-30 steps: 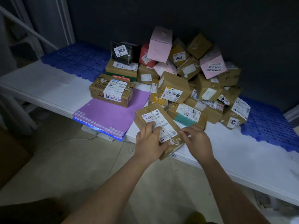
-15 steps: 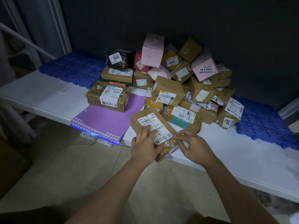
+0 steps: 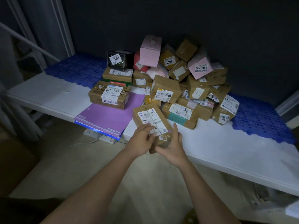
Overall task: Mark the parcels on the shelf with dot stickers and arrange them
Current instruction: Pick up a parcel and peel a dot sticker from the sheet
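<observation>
1. Cardboard-brown, the parcel (image 3: 151,122) in hand sits at the front edge of the white shelf (image 3: 226,147), its near end over the lip and its white shipping label facing up.
2. A small purple dot sticker (image 3: 169,131) now shows on its top face near the right edge; a second ago the right hand's fingertips were pressing at that spot, so the dot looks freshly applied.
3. The left hand (image 3: 142,139) lies on the label with fingers curved over the box's near end, steadying it. The right hand (image 3: 171,146) has shifted from pressing on top to cupping the parcel's near right corner, thumb raised beside the box.
4. That change suggests marking of this parcel is finished and the grip is being set for moving it into place.
5. Just left lies the purple sticker sheet (image 3: 111,117), rows of pale dots along its near edge, with a marked-looking brown box (image 3: 109,94) resting on its far end.
6. Behind and to the right, the heap of parcels (image 3: 182,78) is piled unsorted against the dark wall, several tilted.
7. Blue plastic grid panels (image 3: 262,120) cover both shelf ends; a power strip (image 3: 103,136) lies on the pale floor below, and the room is dim.
</observation>
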